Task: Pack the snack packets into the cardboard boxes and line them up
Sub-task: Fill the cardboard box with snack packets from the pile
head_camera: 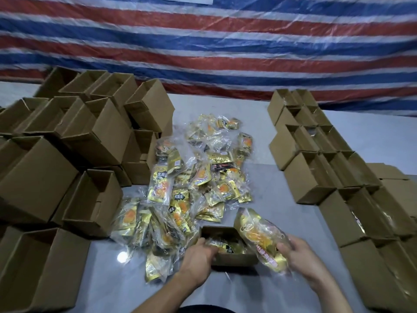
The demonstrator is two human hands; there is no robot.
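A small open cardboard box point(234, 259) stands near the front of the table, with gold snack packets inside it. My left hand point(198, 256) reaches over its left rim, its fingers on a packet point(222, 243) in the box. My right hand point(300, 254) grips a clear bag of gold and orange packets point(257, 233), held tilted over the box's right edge. A loose heap of gold snack packets point(194, 179) covers the middle of the table behind the box.
Several empty open boxes point(74, 141) are piled on the left. Rows of boxes point(327, 168) stand lined up on the right, running from the back toward the front corner. A red, white and blue striped tarp point(209, 41) hangs behind the grey table point(259, 123).
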